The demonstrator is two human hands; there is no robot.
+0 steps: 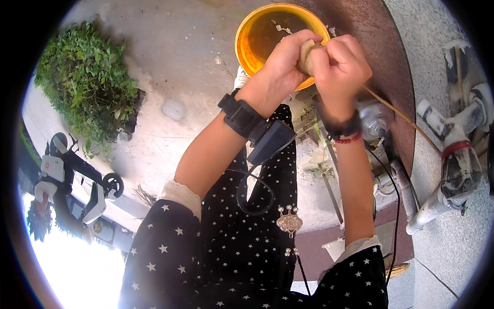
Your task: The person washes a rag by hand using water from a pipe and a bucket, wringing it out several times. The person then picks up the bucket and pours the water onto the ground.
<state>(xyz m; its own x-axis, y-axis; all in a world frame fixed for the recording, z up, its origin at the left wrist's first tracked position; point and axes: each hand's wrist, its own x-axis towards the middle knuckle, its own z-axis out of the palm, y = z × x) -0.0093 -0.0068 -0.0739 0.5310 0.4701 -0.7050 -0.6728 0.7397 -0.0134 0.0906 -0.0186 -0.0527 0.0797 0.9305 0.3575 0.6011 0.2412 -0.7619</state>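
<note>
Seen from the head camera, a person squeezes a tan, cloth-like bundle (305, 61) above the near right rim of a yellow bucket (252, 56), outdoors on pale ground (170, 67) beside the edge of a reddish-brown strip (396, 82). The fingers of the left hand (284, 59) curl around the bundle; those of the right hand (340, 63) are balled tightly against it. A good squeeze, by the look of it, calls for a firm hold from both hands, kept inside the bucket's rim so that drips fall within. The hands cover most of the bundle and part of the rim, and the fingertips' exact placing cannot be told. Blur softens the right wrist and a metal fitting (374, 121) behind it; glare whitens the lower left.
</note>
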